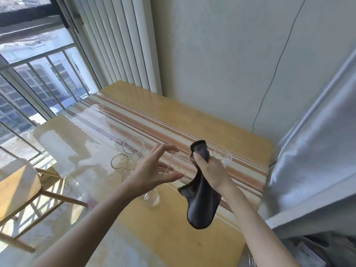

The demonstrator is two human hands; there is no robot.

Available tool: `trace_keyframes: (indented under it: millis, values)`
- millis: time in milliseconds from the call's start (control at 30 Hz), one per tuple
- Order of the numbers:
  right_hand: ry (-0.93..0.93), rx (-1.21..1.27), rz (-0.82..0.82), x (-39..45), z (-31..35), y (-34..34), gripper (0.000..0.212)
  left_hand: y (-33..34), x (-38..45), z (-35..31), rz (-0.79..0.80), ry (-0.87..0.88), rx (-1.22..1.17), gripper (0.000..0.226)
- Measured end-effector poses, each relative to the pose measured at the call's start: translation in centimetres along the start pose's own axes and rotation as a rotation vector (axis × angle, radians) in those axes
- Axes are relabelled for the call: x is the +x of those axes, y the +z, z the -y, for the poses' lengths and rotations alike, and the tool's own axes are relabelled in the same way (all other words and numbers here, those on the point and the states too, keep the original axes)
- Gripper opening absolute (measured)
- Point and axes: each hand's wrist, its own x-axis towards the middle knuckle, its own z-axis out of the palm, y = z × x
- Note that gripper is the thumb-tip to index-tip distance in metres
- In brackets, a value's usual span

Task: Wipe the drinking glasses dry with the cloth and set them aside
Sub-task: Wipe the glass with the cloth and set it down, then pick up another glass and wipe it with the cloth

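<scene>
The step in hand looks to be the wiping of one glass point(174, 162), held on its side in the centre of the frame, above the worktop point(192, 120). To do it well, I think the cloth point(200, 189) should go deep inside and turn against the wall of the glass while the other hand keeps the glass steady; the grip should be firm but light, because wet glass can slip.

The left hand point(154, 170) is about half open. Its fingers point(165, 149) are spread and curve around the rim end of the glass, with the thumb below. The glass is transparent, so I cannot tell how tightly it is held.

The right hand point(210, 168) is closed on the dark cloth. A bunch of cloth stands out above the fist, at the other end of the glass, and the rest hangs down under the wrist. Whether the cloth is inside the glass or only against it, I cannot tell.

Left of centre, four other glasses stand upright on the worktop: a big one point(133, 146), a smaller one point(119, 161), one partly hidden behind the left hand point(127, 174), and one just below the wrist point(152, 198). One more glass point(223, 157) stands behind the right hand, apart from these.
</scene>
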Motion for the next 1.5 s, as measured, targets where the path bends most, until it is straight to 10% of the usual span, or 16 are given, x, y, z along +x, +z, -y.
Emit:
trace_keyframes:
  millis: [300, 433, 600, 867, 1100, 1267, 1367, 1500]
  values:
    - [0.257, -0.087, -0.212, 0.6, -8.7, -0.9, 0.045, 2.7, 7.0, 5.7, -0.040, -0.126, 0.317, 0.056]
    - [0.293, -0.209, -0.195, 0.8, -11.6, -1.6, 0.009, 6.6, 12.0, 9.1, 0.045, -0.224, 0.695, 0.067]
    - [0.411, -0.191, -0.095, 1.7, -13.8, -2.6, 0.095, 10.3, 16.8, 11.5, 0.109, -0.290, 0.854, 0.064]
    - [0.348, 0.009, -0.274, 3.5, -15.7, -3.2, 0.041, 11.5, 19.3, 11.9, 0.082, -0.292, 0.937, 0.065]
    - [0.296, 0.106, -0.339, 2.9, -14.2, -3.7, 0.020, 10.7, 17.2, 9.8, 0.068, -0.329, 0.885, 0.089]
    - [0.161, 0.192, -0.079, 1.4, -9.9, -2.6, 0.013, 8.8, 10.5, 5.9, 0.233, 0.026, 0.421, 0.042]
    - [0.052, 0.213, 0.015, 0.7, -6.7, -1.1, 0.015, 6.9, 6.8, 4.8, 0.374, -0.110, 0.189, 0.022]
    - [0.031, 0.282, 0.149, -1.1, -4.1, 1.8, 0.019, 3.7, 2.1, 4.4, 0.172, -0.233, 0.171, 0.008]
